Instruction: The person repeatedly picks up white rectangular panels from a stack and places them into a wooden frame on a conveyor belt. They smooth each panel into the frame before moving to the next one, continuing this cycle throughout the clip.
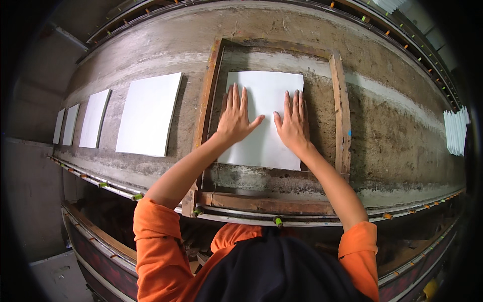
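Note:
A white rectangular sheet [261, 146] lies inside a wooden frame [342, 116] on the long, stained table. My left hand [235, 118] rests flat on the sheet's left side, fingers stretched toward its far edge. On the right side, my right hand [293, 121] lies flat too, its outer fingers reaching the sheet's right edge. Both thumbs point inward with a gap between them. Neither hand grips anything. Whether the sheet is a single one or a stack cannot be told, and what lies beneath it is hidden.
Left of the frame, a white stack [149, 115] lies on the table [397, 146], with several smaller-looking white stacks [94, 119] beyond it. A bundle of white sheets [456, 132] sits at the far right. A rail [241, 217] with green and orange pegs runs along the near edge.

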`<state>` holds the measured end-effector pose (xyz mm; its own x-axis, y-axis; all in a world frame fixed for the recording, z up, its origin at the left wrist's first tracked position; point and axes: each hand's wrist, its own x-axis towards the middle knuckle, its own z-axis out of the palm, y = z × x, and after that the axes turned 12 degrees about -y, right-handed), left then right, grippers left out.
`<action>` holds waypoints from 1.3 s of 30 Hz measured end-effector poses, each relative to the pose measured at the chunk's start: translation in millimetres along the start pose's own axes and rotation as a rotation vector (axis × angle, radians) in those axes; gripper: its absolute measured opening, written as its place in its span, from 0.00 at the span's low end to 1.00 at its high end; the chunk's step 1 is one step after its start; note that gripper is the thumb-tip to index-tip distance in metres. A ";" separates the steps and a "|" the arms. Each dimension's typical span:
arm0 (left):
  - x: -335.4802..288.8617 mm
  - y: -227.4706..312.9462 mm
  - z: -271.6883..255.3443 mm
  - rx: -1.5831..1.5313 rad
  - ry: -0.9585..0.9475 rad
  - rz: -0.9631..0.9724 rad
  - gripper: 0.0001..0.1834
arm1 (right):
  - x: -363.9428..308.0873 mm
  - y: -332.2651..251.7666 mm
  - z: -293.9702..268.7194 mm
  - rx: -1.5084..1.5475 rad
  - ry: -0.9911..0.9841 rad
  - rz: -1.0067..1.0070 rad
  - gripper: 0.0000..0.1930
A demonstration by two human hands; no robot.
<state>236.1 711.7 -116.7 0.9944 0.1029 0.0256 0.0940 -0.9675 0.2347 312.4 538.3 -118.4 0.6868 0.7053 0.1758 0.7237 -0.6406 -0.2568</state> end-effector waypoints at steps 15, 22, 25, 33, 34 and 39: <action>98.6 -12.1 6.1 0.058 0.018 -0.016 0.48 | 79.7 37.4 5.4 -0.126 -0.011 -0.049 0.28; 92.7 -12.3 11.5 0.042 0.135 -0.069 0.44 | 78.5 37.7 18.5 -0.105 0.097 0.104 0.28; 70.0 -9.6 12.0 -0.008 0.151 -0.131 0.41 | 61.8 28.4 23.3 -0.038 0.118 0.244 0.28; 3.7 -1.4 8.1 -0.209 0.150 0.004 0.33 | 7.9 5.4 4.9 -0.107 0.006 -0.091 0.26; 4.2 -1.6 6.8 -0.151 0.139 0.017 0.32 | 7.3 0.1 -1.6 -0.089 -0.064 -0.171 0.26; 24.3 -4.6 8.0 -0.015 0.129 0.005 0.30 | 39.2 6.4 2.2 -0.054 -0.098 -0.326 0.25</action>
<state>260.2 716.8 -124.9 0.9801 0.1282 0.1513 0.0877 -0.9645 0.2492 343.8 562.5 -115.2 0.4106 0.8998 0.1477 0.9085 -0.3898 -0.1507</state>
